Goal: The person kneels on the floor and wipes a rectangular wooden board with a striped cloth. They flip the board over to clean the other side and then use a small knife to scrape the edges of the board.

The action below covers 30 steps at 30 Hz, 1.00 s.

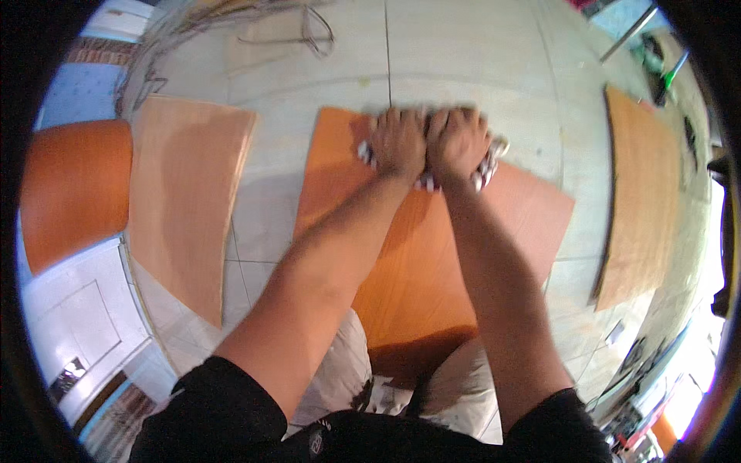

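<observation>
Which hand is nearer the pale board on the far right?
Right. The right hand rests on the bunched cloth, left of the pale board; the left hand rests on the same cloth, farther left.

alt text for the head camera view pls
A person's left hand and right hand rest on a bunched patterned cloth on an orange-brown board lying on a pale tiled floor. A lighter wooden board is at left, another board at right.

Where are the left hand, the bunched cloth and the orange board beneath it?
Left hand (399, 140): head view, on the back of the hand.
Bunched cloth (488, 167): head view, on the part showing beside the right hand (460, 140).
Orange board (418, 266): head view, on its bare face between the forearms.
</observation>
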Tool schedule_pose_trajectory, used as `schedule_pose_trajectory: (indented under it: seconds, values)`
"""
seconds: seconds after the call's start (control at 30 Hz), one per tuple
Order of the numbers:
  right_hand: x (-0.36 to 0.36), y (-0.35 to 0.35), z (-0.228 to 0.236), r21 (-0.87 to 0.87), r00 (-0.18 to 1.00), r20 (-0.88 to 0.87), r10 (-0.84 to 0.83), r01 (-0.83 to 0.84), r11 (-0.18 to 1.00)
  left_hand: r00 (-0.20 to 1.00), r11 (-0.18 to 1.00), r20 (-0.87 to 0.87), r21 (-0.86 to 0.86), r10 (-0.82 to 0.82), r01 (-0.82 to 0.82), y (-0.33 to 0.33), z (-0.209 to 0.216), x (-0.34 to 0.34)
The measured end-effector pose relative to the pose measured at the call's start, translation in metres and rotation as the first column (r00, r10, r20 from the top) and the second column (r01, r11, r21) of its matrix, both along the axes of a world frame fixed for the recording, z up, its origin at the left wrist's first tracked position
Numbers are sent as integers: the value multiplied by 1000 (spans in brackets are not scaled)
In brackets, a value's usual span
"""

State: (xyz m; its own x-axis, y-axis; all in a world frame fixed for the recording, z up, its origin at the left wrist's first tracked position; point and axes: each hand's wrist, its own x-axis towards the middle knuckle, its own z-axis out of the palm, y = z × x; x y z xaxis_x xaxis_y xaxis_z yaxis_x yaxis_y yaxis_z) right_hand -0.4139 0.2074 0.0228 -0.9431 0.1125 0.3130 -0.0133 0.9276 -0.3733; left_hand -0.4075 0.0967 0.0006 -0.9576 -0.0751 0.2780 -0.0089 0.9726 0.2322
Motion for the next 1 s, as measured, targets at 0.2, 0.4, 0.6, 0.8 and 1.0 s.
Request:
schedule_pose_trajectory:
  seconds: [0.2,0.4,0.6,0.8,1.0]
  values:
    - [215,-56,53,-139,900,180,398,-377,916,955,968,170,99,-243,229,-104,27,228]
    - [236,-101,-5,-205,817,297,493,-450,869,978,993,189,100,-85,67,-152,-4,260]
    - [45,-148,13,-28,891,109,441,-440,897,999,998,31,-60,-21,22,-175,12,74]
    - [-50,-172,-17,-16,943,8,334,-334,943,997,988,-69,-150,-39,28,-198,-13,-33]
    - [24,-152,35,-50,885,-58,462,-465,884,981,974,-98,-139,168,-180,-168,34,50]
